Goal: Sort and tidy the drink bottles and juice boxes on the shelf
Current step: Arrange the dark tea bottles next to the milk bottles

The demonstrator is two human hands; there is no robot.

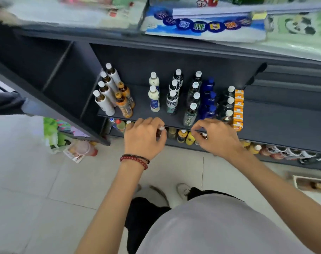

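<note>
Your left hand (144, 138) and right hand (215, 136) curl over the lower bottles (181, 135) at the shelf (141, 99) edge, whether gripping I cannot tell, so lift straight by the necks, clear of the upright rows (172, 101) and the juice boxes (238, 109) beside them.

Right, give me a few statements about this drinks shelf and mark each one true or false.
1. The orange juice boxes stand right of all the bottles on their shelf. True.
2. The blue bottles have white caps. False: their caps are blue.
3. The bead bracelet is on the right wrist. False: it is on the left wrist.
4. Two milky white bottles stand one behind the other. True.
</note>
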